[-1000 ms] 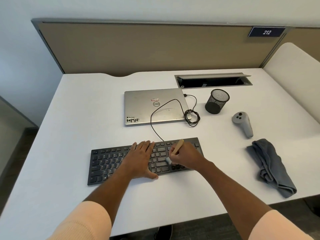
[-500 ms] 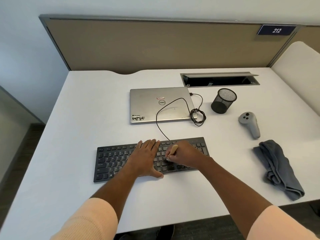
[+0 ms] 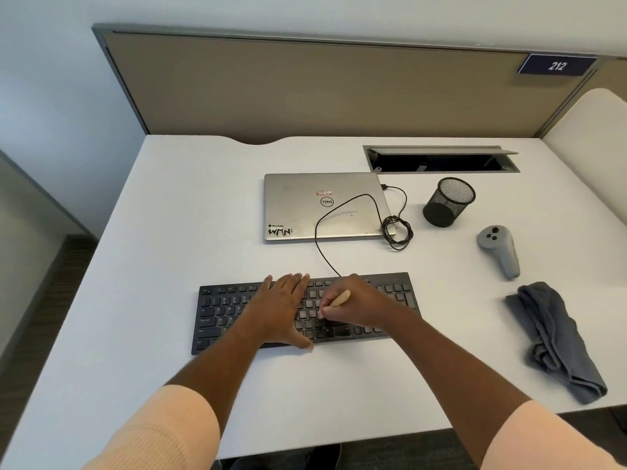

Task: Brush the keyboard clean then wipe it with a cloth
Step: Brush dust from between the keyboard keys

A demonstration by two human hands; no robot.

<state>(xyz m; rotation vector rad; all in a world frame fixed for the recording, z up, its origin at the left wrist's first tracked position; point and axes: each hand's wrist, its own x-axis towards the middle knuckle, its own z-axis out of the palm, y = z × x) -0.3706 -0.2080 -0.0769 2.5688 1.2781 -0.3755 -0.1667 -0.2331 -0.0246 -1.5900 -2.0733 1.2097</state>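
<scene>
Brush (image 3: pixel 340 297) in right hand (image 3: pixel 356 305) grip — over keyboard (image 3: pixel 217 310).

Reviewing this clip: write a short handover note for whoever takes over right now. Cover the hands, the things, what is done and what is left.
Left hand: flat on the keyboard.
Right hand: grips the brush over the middle keys, with the bristles hidden.
Cloth: crumpled on the desk to the right of the keyboard, untouched.
Done: brushing is under way, but how far along cannot be told.
Left: finish brushing, then wipe with the cloth.
</scene>
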